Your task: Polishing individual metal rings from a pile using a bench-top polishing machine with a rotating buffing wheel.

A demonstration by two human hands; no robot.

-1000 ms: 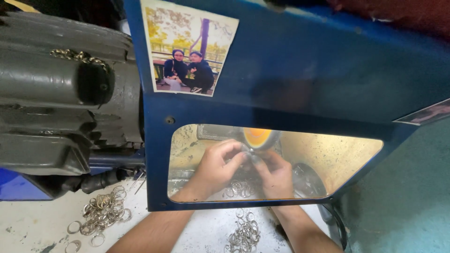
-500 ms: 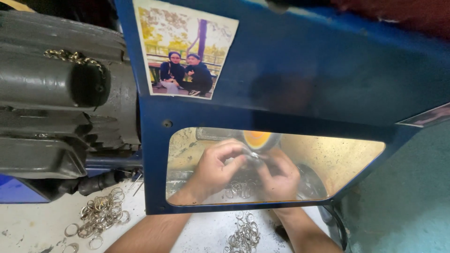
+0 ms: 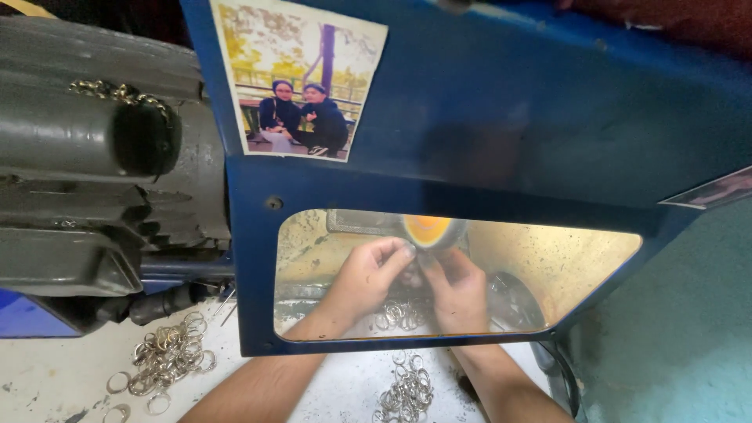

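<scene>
Both my hands reach behind the clear window of a blue metal guard (image 3: 486, 117). My left hand (image 3: 366, 276) and my right hand (image 3: 453, 288) meet fingertip to fingertip just under a glowing orange wheel (image 3: 429, 230). Together they pinch a small object against that wheel; it is too hidden by the fingers to name. Loose metal rings (image 3: 398, 315) lie on the surface directly below the hands.
A grey electric motor (image 3: 94, 172) fills the left side. A pile of metal rings (image 3: 166, 359) lies on the white bench at lower left, another pile of rings (image 3: 406, 392) between my forearms. A photograph (image 3: 298, 78) is stuck on the guard. A teal wall (image 3: 681, 329) stands at right.
The view has shifted slightly. My hands stay pressed together under the wheel, with only small finger movements.
</scene>
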